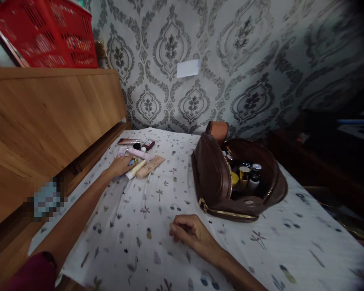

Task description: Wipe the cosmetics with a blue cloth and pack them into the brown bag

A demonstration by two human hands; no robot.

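Observation:
My left hand reaches far out over the patterned sheet to a cluster of cosmetic tubes near the wooden headboard; its fingers curl on a small item there that I cannot make out. My right hand rests on the sheet, loosely curled, with nothing visible in it. An open brown leather toiletry bag with a gold zip lies to the right of the tubes, several bottles and jars standing inside it.
A wooden headboard runs along the left, a red plastic basket on top of it. Patterned wallpaper backs the bed. An orange-brown round case sits behind the bag. Dark furniture stands at the right.

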